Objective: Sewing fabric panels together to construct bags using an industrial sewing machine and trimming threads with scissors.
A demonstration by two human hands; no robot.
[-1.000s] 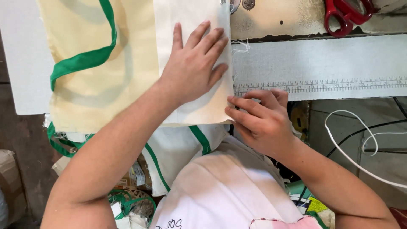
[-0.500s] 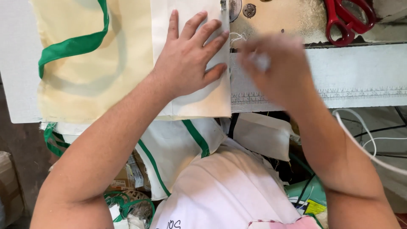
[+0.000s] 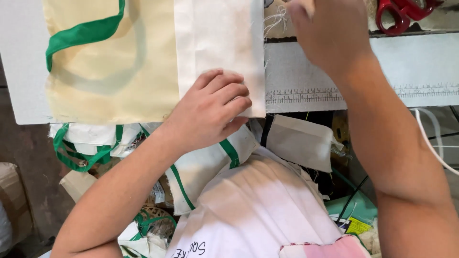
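The left hand (image 3: pixel 210 107) has its grip curled together, fingers pressing the bottom edge of the white cloth (image 3: pixel 217 43). The right hand (image 3: pixel 330 33) is up above the ruler strip (image 3: pixel 306 93), and I cannot tell its grip. The white cloth lies on the counter (image 3: pixel 19 57), just beside the yellow bag (image 3: pixel 110 71). Red scissors (image 3: pixel 401 12) sit past the right hand.
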